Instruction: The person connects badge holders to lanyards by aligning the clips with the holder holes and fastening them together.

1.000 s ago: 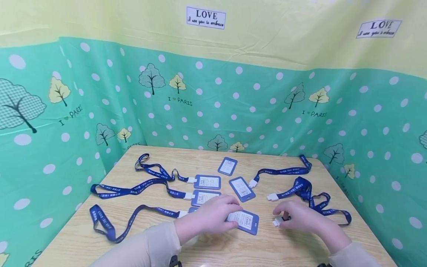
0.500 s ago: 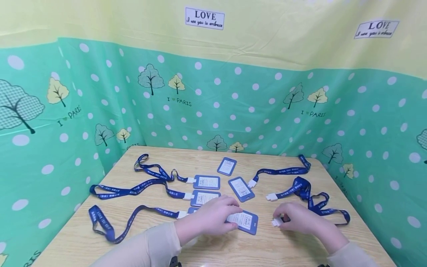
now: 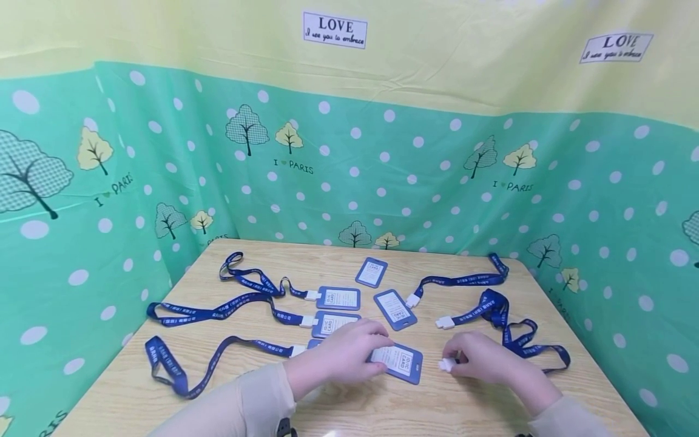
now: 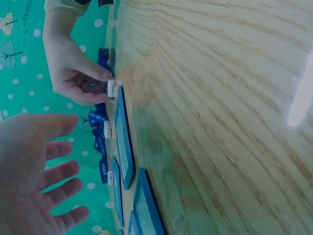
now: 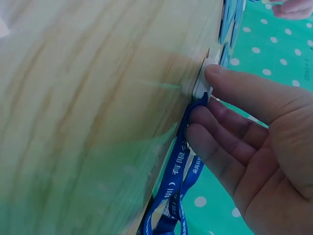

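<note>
The right hand [image 3: 483, 358] pinches the white clip [image 3: 447, 364] of a blue lanyard near the front right; in the right wrist view thumb and fingers hold this clip [image 5: 203, 78], its blue strap [image 5: 176, 169] trailing below. Over the front blue card holder [image 3: 401, 362] hovers the left hand [image 3: 352, 352], its fingers loosely spread and overlapping the holder's left end. From the left wrist view, that hand [image 4: 36, 171] holds nothing and stands apart from the holder [image 4: 124, 142]. Beneath the left forearm another holder is mostly hidden.
On the wooden table [image 3: 382, 406], several lanyards with holders lie at left, such as the back one [image 3: 340, 298]. A loose holder [image 3: 372, 272] lies at the back; one [image 3: 395, 309] touches a lanyard clip at centre. Another lanyard clip [image 3: 445, 322] lies behind the right hand.
The right hand has moved slightly left with the white clip, closer to the front holder, and its strap has shifted along. The left hand has barely moved.
</note>
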The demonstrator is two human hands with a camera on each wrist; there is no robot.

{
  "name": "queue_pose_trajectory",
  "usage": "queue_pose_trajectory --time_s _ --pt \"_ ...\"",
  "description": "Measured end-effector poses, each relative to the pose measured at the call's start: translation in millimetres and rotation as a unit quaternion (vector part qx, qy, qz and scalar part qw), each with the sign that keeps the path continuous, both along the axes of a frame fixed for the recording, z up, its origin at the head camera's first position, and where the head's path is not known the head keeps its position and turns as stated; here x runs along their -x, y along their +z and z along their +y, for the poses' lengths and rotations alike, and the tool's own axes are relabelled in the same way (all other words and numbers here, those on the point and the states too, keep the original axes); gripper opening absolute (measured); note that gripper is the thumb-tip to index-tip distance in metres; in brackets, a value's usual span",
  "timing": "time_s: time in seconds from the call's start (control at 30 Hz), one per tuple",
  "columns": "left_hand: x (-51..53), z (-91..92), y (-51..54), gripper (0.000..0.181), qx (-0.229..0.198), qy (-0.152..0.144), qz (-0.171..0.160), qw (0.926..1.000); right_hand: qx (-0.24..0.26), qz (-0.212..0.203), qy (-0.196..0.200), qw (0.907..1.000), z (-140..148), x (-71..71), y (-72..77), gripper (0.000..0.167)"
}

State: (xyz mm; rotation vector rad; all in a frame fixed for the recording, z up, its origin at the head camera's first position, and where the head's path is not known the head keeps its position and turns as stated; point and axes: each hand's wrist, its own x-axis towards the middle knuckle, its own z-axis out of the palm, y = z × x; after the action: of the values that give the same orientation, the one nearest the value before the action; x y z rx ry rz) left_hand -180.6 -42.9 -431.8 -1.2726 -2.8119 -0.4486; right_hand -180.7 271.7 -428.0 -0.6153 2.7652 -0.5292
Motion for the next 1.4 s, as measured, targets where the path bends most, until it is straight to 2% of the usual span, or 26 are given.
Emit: queue_pose_trajectory --time_s 0.37,0.7,1.07,1.27,1.4 --pt "2.7 -2.4 6.4 0.047 0.001 0.012 0.005 0.9999 -0.004 0.008 -0.011 0.9999 -3 1.7 -3.7 0.021" --pt "7.7 2.8 25.4 0.045 -0.006 0.010 0.012 0.9999 -0.015 0.024 -0.016 0.9995 -4 1.0 -3.4 0.023" --pt "17.7 18.7 19.3 0.050 0.019 0.007 -0.008 0.9998 -0.028 0.021 -0.039 0.9986 -7 -0.7 -4.6 0.021" --pt "20.0 27.6 13.1 0.055 0.056 0.010 -0.045 0.9974 -0.032 0.016 -0.059 0.9976 -10 -1.1 -1.6 0.021" --pt "18.2 32.4 11.4 0.055 0.085 0.001 -0.044 0.9954 -0.030 0.015 -0.065 0.9973 -11 -1.9 -0.4 0.021"
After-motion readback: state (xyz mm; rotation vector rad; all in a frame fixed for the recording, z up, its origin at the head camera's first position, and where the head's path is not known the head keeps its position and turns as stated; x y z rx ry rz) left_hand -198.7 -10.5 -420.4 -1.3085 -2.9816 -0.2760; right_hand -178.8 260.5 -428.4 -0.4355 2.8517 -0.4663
